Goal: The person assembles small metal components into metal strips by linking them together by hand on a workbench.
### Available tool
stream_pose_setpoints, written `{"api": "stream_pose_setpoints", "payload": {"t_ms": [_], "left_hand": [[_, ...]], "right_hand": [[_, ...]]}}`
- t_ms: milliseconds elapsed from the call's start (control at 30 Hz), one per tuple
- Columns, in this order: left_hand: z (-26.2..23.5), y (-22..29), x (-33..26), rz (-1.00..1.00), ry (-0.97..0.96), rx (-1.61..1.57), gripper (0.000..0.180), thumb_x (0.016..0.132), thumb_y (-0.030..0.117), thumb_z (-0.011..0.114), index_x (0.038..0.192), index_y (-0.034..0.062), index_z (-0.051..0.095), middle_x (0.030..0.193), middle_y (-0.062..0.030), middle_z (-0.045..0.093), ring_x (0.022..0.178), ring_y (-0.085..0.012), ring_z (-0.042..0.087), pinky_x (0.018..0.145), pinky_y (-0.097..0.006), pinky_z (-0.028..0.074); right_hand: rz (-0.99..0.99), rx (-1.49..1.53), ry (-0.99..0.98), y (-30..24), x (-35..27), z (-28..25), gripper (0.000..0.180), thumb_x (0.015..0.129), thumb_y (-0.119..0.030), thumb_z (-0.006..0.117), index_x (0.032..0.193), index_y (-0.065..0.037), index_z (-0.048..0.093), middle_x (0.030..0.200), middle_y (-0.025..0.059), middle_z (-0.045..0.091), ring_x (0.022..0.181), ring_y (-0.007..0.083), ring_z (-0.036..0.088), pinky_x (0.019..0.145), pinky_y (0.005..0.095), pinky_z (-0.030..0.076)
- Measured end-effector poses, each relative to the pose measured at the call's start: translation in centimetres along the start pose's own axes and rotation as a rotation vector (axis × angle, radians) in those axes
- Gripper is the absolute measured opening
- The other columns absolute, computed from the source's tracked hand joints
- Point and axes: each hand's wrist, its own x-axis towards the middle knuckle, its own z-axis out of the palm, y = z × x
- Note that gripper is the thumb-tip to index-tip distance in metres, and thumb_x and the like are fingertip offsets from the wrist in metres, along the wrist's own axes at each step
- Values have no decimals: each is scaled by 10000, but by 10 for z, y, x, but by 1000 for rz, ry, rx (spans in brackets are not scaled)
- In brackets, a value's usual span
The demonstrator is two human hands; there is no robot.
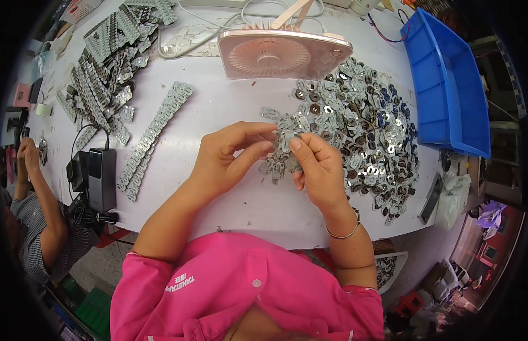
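Observation:
At the front middle of the table my right hand (319, 167) is closed, thumb pressed down, around a bunch of small grey slotted parts (288, 133). My left hand (230, 153) reaches in from the left. Its thumb and forefinger point at the bunch with a gap between them, and nothing shows in them. More loose grey parts (273, 168) lie beneath the hands. To the right spreads a large heap of similar small parts (372, 136), some with dark round or shiny metal pieces. Left of my hands lie two long strips of joined grey parts (156, 136).
A pink fan (275, 55) stands beyond my hands. More grey strips (107, 62) are piled at the far left. A black power bank (102, 176) with cables stands near the left edge, and a blue bin (445, 85) sits at the right. Another person's arm (45, 196) is at far left.

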Motion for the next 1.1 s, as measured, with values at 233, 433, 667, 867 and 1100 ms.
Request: {"api": "stream_pose_setpoints", "payload": {"t_ms": [233,433,667,867,1100], "left_hand": [[0,1,1,307,-14,384,218,788,-15,711,999,37,695,948,-99,699,827,-171,681,712,-264,542],[0,1,2,393,-16,449,240,761,-11,733,992,46,699,924,-104,701,820,-190,684,710,-276,550],[5,3,1,369,22,415,260,735,11,760,986,45,698,906,-98,699,802,-195,682,699,-281,547],[5,5,1,507,52,531,277,705,15,779,969,59,704,889,-104,693,746,-216,667,643,-282,527],[2,7,-3,633,40,481,309,681,11,790,975,50,704,850,-85,675,672,-201,629,583,-278,494]], "right_hand": [[-43,-16,-59,3,0,-3,248,978,-247,546,949,-19,640,593,-40,513,452,18,490,402,168,377],[-82,-72,-65,2,-2,-4,268,989,-259,523,936,-17,625,591,-43,507,454,17,494,405,175,390],[115,252,-116,0,3,-7,221,979,-234,545,878,-43,590,618,-58,454,433,21,471,378,177,370],[119,254,-89,-4,-2,-8,204,965,-217,568,891,-33,615,649,-56,496,429,17,465,365,170,357],[-43,-19,-117,-12,-14,-8,246,973,-231,553,936,-4,640,621,-45,538,466,9,480,420,161,396]]}}
